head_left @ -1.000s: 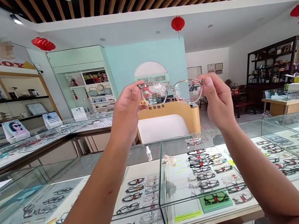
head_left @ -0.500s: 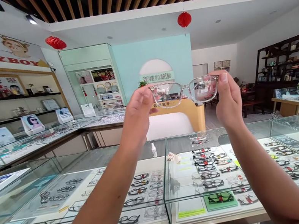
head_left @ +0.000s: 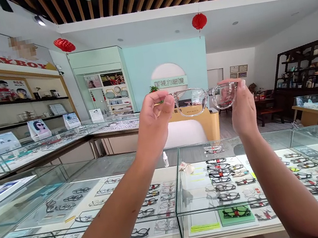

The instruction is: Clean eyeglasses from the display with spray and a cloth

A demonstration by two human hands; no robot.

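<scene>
A pair of clear-framed eyeglasses [head_left: 194,114] is held up at the middle of the view, above the glass counter. My left hand [head_left: 155,115] pinches its left end between thumb and fingers. At the opposite end, my right hand [head_left: 242,104] grips the frame near the hinge, thumb facing me. The lenses are see-through, with the wooden desk showing behind them. Below, a small white bottle [head_left: 165,159] and a crumpled pale cloth [head_left: 186,168] rest on the counter top.
The glass display counter [head_left: 177,197] spans the front, with rows of eyeglasses [head_left: 219,174] inside. A white tray [head_left: 4,193] lies on it at left. Another display case [head_left: 111,126] runs behind at left. A wooden reception desk [head_left: 213,123] stands farther back.
The eyeglasses have turned slightly and shifted a little right. My left hand has moved right with them, its thumb now nearer the lens. The camera view has swung slightly left.
</scene>
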